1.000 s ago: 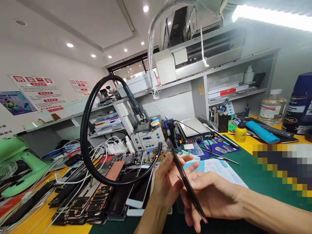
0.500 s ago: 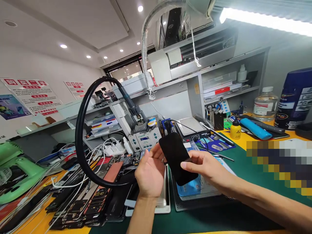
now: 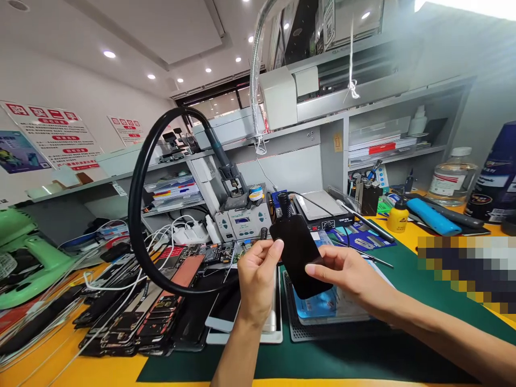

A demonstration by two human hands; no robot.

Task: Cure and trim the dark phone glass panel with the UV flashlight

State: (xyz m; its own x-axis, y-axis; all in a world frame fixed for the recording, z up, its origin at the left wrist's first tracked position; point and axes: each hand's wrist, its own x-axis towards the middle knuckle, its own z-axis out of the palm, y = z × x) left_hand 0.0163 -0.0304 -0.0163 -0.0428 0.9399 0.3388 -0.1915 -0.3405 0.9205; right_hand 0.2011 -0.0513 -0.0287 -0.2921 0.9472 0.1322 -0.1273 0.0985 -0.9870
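Note:
A black phone (image 3: 298, 255), its dark face toward me, is held tilted above a clear and blue plastic case (image 3: 318, 306). My right hand (image 3: 350, 274) grips its lower right side, thumb on the face. At the phone's left edge is my left hand (image 3: 258, 274), its fingers curled and its thumb tip near the index finger; whether anything small is between them I cannot make out. Behind the phone's top stands a black ribbed tool handle (image 3: 284, 204). A white-framed panel (image 3: 275, 337) lies under my left wrist.
Stacked phone parts (image 3: 161, 317) cover the left of the green mat (image 3: 181, 371). A thick black hose (image 3: 135, 209) loops there from the grey soldering station (image 3: 243, 221). To the right stand a yellow bottle (image 3: 398, 217) and a clear bottle (image 3: 451, 180).
My left hand has gone from open beside the phone to curled, its thumb raised to the phone's left edge. My right hand still holds the phone. The camera view has shifted slightly.

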